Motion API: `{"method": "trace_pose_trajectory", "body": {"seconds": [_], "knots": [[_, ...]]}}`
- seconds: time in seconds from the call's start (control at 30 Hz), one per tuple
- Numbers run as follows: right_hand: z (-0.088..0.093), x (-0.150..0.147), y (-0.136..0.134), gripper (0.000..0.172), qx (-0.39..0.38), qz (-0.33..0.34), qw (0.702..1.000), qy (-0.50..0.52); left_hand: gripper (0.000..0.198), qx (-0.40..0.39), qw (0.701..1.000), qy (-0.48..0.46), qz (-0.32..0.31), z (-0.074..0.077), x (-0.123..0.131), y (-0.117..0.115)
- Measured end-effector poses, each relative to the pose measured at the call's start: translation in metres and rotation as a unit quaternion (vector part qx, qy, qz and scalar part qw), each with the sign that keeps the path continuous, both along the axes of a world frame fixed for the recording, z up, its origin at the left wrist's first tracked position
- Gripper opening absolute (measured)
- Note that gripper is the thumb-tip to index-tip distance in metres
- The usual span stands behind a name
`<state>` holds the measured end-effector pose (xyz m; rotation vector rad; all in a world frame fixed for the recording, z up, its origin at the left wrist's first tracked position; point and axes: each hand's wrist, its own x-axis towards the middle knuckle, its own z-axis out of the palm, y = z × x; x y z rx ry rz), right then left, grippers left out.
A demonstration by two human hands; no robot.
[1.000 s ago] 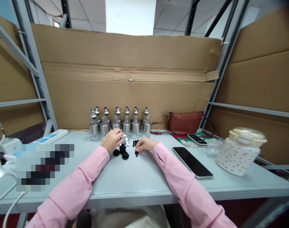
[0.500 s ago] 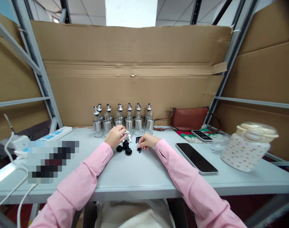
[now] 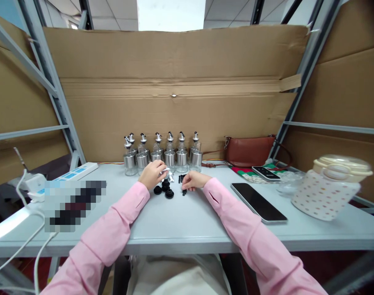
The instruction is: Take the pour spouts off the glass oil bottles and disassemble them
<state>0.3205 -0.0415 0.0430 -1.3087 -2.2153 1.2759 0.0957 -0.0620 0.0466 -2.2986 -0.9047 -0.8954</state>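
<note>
My left hand (image 3: 154, 173) is closed around a small silver pourer spout (image 3: 166, 169), held just above a cluster of black round caps (image 3: 164, 190) on the grey table (image 3: 181, 225). My right hand (image 3: 195, 179) rests fingers-down on the table, pinching a small black plug (image 3: 184, 191) beside a few more black plugs (image 3: 182, 178). Behind both hands stands a row of several glass bottles with steel bands and pourer tops (image 3: 162, 155).
A black phone (image 3: 258, 202) lies to the right, with a second device (image 3: 266, 173) on a patterned cloth and a brown leather bag (image 3: 250, 151) behind. A spotted lidded jug (image 3: 331, 187) stands far right. A power strip (image 3: 76, 172) and white cables (image 3: 27, 229) lie left. Cardboard walls surround.
The head camera has shifted, sliding the whole scene slightly right and up. Both hands stay at the same spots by the caps and plugs.
</note>
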Motion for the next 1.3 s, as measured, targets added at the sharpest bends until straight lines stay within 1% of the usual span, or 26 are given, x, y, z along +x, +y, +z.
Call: {"method": "trace_pose_trajectory", "body": {"seconds": [0.17, 0.27, 0.37, 0.47, 0.6, 0.67, 0.8, 0.87, 0.97, 1.07, 1.2, 1.3], "knots": [[-0.001, 0.001, 0.002, 0.02, -0.007, 0.002, 1.0, -0.003, 0.017, 0.001, 1.0, -0.005, 0.001, 0.0, 0.001, 0.0], [-0.002, 0.003, 0.005, 0.019, -0.001, -0.008, 1.0, -0.008, 0.018, -0.001, 1.0, -0.006, 0.0, 0.0, 0.001, -0.001], [-0.003, 0.004, 0.006, 0.022, 0.01, -0.015, 1.0, -0.015, 0.018, -0.004, 1.0, -0.008, 0.0, 0.0, 0.001, -0.001], [-0.003, 0.003, 0.005, 0.025, 0.01, -0.003, 1.0, -0.01, 0.018, -0.008, 1.0, -0.007, 0.001, 0.0, 0.001, 0.0], [0.001, 0.004, 0.003, 0.029, 0.008, -0.006, 1.0, -0.017, 0.018, -0.014, 1.0, -0.005, 0.002, 0.0, 0.001, 0.0], [0.004, 0.007, 0.003, 0.033, -0.019, -0.009, 1.0, -0.016, 0.019, -0.015, 1.0, -0.006, 0.001, -0.001, 0.001, 0.001], [0.009, 0.017, 0.002, 0.045, -0.109, -0.013, 0.994, -0.01, 0.019, -0.015, 1.0, -0.01, 0.003, -0.001, 0.0, 0.001], [0.009, 0.019, 0.002, 0.047, -0.135, -0.025, 0.991, -0.008, 0.019, -0.015, 1.0, -0.007, 0.003, -0.001, 0.001, 0.001], [0.006, 0.016, 0.002, 0.044, -0.137, -0.049, 0.989, 0.004, 0.018, -0.015, 1.0, -0.003, 0.003, 0.0, 0.001, 0.0], [0.004, 0.009, 0.002, 0.04, -0.12, -0.062, 0.991, 0.021, 0.019, -0.015, 1.0, -0.002, 0.006, 0.0, 0.002, 0.0], [0.002, 0.002, 0.001, 0.032, -0.095, -0.059, 0.993, 0.031, 0.019, -0.017, 1.0, -0.002, 0.012, 0.002, 0.002, -0.002], [0.001, 0.001, 0.0, 0.03, -0.093, -0.053, 0.994, 0.035, 0.02, -0.024, 1.0, -0.003, 0.01, 0.002, 0.002, -0.002]]}}
